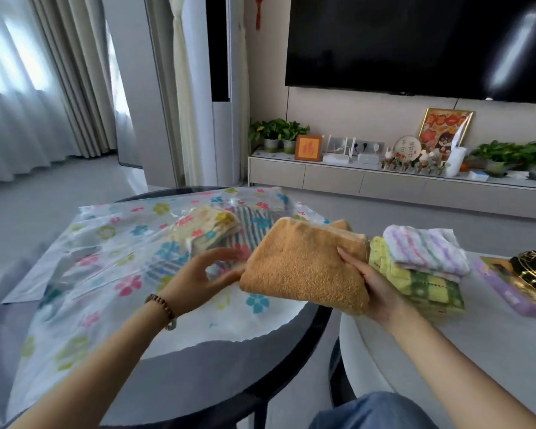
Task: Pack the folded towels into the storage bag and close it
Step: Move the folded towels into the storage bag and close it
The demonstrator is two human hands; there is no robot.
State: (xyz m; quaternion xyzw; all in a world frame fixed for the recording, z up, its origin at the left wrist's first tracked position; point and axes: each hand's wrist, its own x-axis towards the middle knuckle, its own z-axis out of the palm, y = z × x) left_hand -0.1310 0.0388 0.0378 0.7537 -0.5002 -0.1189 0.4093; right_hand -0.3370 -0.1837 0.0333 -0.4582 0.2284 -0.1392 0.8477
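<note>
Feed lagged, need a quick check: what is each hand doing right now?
Left hand: blurred beside the orange towel; grip cannot be told.
Right hand: holds the orange towel.

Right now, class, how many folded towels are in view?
5: cream towel and grey-striped towel inside the storage bag; orange towel between left hand and right hand; pastel towel atop green checked towel. The stack may hide more.
</note>
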